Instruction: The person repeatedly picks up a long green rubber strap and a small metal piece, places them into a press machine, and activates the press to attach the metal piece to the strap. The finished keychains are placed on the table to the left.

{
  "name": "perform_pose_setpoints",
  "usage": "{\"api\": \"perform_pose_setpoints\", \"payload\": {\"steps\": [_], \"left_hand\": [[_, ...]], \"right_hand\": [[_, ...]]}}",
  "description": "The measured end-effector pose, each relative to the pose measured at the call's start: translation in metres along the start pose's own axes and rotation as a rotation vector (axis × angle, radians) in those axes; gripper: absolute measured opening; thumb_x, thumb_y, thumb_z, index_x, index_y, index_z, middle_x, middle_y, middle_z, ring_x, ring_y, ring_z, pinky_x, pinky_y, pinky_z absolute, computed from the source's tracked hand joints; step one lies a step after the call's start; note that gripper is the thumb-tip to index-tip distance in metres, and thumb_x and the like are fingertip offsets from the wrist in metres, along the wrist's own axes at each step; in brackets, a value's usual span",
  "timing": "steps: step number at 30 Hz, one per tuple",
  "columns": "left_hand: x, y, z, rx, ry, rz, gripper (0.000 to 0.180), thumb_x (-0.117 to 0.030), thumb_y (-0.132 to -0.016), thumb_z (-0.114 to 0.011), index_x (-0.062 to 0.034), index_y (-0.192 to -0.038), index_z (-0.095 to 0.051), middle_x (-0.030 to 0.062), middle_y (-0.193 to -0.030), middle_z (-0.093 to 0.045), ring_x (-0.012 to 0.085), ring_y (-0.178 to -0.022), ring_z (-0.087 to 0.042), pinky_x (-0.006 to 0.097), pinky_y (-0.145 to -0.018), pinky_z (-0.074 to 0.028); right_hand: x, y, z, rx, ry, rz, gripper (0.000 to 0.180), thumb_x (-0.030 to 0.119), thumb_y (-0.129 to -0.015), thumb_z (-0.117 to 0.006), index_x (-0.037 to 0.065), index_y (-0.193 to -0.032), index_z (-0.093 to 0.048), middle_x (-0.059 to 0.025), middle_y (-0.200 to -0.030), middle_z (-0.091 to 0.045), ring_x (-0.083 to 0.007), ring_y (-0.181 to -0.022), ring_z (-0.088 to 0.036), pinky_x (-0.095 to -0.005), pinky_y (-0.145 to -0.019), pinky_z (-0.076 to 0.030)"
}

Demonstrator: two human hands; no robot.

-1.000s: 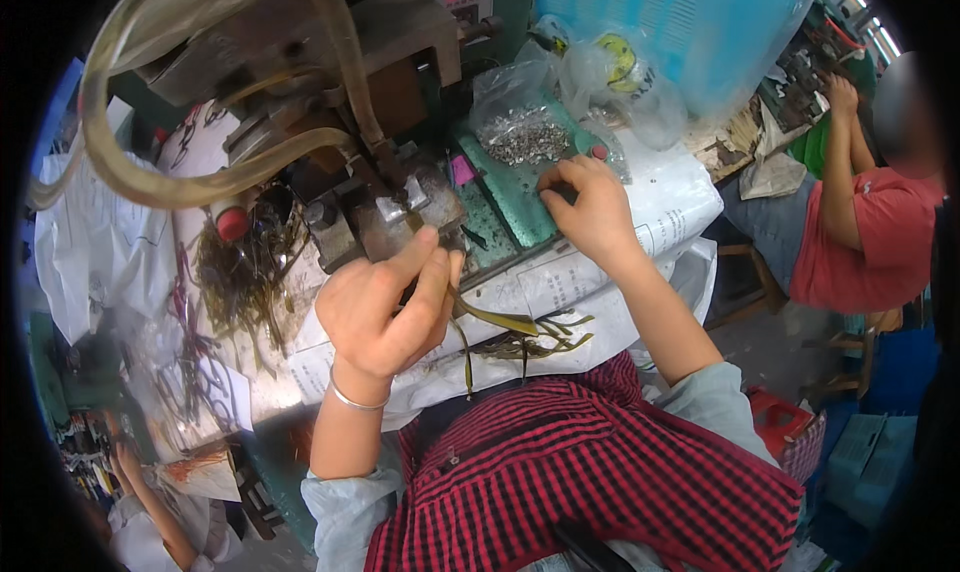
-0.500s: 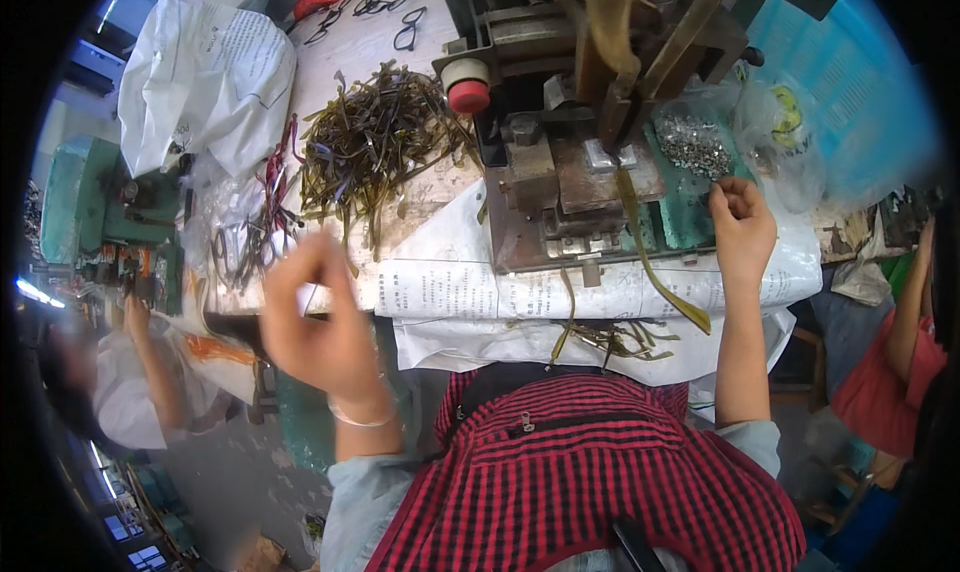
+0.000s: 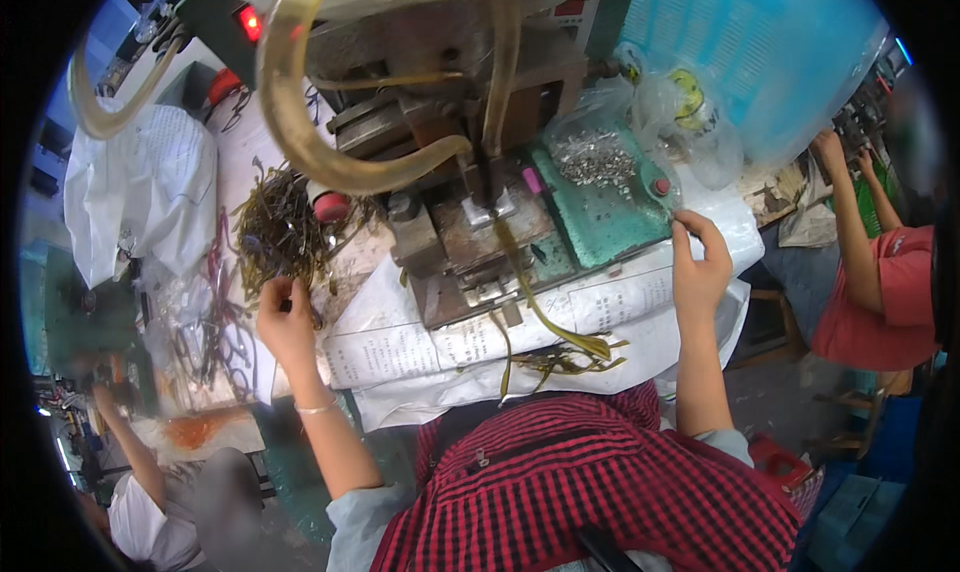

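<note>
At the near edge of the pile of olive-brown eyeglass temples (image 3: 285, 222), my left hand (image 3: 287, 322) has its fingers curled together. Whether a piece sits between them cannot be made out. My right hand (image 3: 702, 257) is pinched at the right edge of the green tray (image 3: 610, 227); anything in the fingertips is too small to name. Small silvery metal parts (image 3: 595, 159) lie heaped in that tray. Between my hands stands a press-like machine (image 3: 430, 122). One olive temple (image 3: 530, 297) hangs toward me from its metal block (image 3: 487, 208), touched by neither hand.
More temples (image 3: 560, 360) lie on white printed sheeting (image 3: 400, 347) at the front edge. Thick yellowish hoses (image 3: 300, 122) loop over the machine. A red button (image 3: 331, 208), a white bag (image 3: 145, 187) and a blue basket (image 3: 745, 52) surround it. Co-workers sit at both sides.
My left hand has moved from the near left to the temple pile. My right hand stays by the tray, fingertips pinched. My view has shifted, bringing the hoses into sight.
</note>
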State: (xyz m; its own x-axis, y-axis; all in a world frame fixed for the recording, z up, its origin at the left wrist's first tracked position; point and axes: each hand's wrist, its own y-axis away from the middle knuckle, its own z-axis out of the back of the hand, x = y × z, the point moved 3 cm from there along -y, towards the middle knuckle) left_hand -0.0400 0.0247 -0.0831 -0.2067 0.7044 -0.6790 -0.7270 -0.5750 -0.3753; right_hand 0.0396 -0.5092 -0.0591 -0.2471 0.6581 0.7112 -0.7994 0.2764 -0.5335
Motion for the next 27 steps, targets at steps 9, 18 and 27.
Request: {"api": "perform_pose_setpoints", "payload": {"steps": [9, 18, 27], "left_hand": [[-0.111, -0.011, -0.029, 0.073, 0.734, -0.068, 0.010, -0.007, -0.100, -0.069, 0.0011, -0.104, -0.064, 0.0010, -0.088, -0.064, 0.0074, -0.073, -0.059, 0.020, -0.066, -0.049], [-0.138, 0.028, -0.030, -0.114, 0.838, -0.135, 0.009, -0.003, -0.102, -0.063, 0.0018, -0.096, -0.060, 0.0120, -0.094, -0.070, 0.0138, -0.076, -0.065, 0.026, -0.067, -0.057], [-0.240, 0.060, 0.009, -0.068, 0.335, -1.104, 0.020, -0.001, -0.085, -0.079, -0.0014, -0.100, -0.066, 0.0208, -0.101, -0.073, 0.0204, -0.063, -0.062, 0.029, -0.053, -0.051]], "right_hand": [[0.132, -0.036, -0.038, 0.302, -0.522, 0.178, 0.016, 0.001, -0.086, -0.073, 0.002, -0.101, -0.076, -0.0114, -0.099, -0.075, -0.0225, -0.093, -0.070, -0.0318, -0.085, -0.053], [0.151, -0.014, -0.095, 0.309, -0.899, -0.164, 0.046, -0.001, -0.086, -0.075, -0.001, -0.129, -0.060, -0.0079, -0.096, -0.074, -0.0104, -0.098, -0.067, -0.0261, -0.092, -0.050], [0.187, -0.003, -0.049, 0.656, -1.030, -0.124, 0.072, -0.008, -0.085, -0.061, -0.005, -0.152, -0.036, -0.0150, -0.151, -0.050, -0.0257, -0.136, -0.052, -0.0390, -0.116, -0.038]]}}
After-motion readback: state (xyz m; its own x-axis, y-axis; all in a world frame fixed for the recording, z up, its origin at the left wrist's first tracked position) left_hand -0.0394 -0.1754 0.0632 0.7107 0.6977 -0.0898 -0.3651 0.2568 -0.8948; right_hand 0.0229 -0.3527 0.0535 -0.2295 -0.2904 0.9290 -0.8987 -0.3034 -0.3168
